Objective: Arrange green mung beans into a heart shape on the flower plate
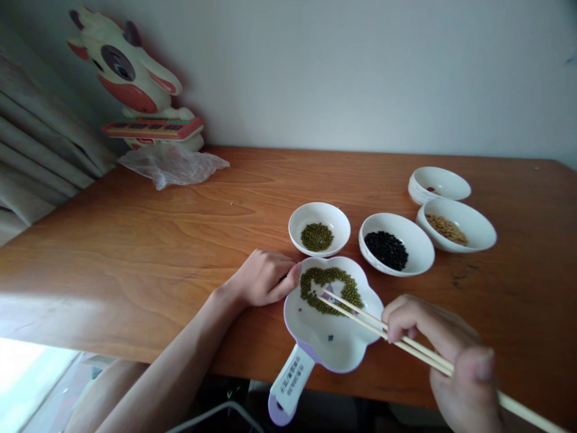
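Clamped around a pair of pale wooden chopsticks (383, 328), the right hand (444, 355) sits low at the near right of the table, fingers curled over the sticks and thumb pressing from the near side. And look at those tips: they reach out to the left and sit down inside the flower-shaped dish (331, 340), right at the near edge of a ring of green beans (331, 288) spread across its far half. Whether a bean is pinched between the tips is too small to tell.

Over on the other side, the left hand (265, 278) rests on the wooden table (135, 240), fingers loosely curled together, thumb tip touching the dish's left rim, holding nothing else. The dish is white inside with a lilac edge, and its handle (288, 385) sticks out past the table's near edge.

Just beyond the dish stands a small white bowl of green beans (319, 228). To its right, a bowl of black beans (396, 243), then a bowl of tan beans (456, 224), and behind that a nearly bare white bowl (439, 183).

Far left corner now: a cartoon cow toy (130, 78) against the wall, with a crumpled clear plastic bag (174, 165) lying in front of it. A curtain (36, 150) hangs at the left edge.
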`<state>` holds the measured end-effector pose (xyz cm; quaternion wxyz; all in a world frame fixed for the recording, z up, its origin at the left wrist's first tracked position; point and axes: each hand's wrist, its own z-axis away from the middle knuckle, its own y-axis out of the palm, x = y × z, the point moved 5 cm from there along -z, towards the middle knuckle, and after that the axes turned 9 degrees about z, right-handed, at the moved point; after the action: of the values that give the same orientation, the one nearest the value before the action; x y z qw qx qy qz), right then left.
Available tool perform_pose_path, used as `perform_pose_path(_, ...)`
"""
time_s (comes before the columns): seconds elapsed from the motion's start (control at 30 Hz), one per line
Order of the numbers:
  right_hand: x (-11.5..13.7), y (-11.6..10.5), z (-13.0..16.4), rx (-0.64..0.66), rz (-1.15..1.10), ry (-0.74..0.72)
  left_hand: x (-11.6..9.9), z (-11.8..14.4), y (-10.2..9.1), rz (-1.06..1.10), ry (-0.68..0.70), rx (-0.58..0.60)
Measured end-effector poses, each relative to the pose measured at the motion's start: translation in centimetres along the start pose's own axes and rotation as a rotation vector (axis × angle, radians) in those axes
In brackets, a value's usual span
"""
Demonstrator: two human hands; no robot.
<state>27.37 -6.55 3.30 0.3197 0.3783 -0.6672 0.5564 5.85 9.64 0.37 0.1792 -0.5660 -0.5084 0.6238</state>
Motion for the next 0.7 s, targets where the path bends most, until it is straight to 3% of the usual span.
perform_pose_path(0.7,-1.2,0.1,-1.1,-0.082,-0.064,0.046,0.0,0.0,-0.1,-0.013,-0.005,0.008)
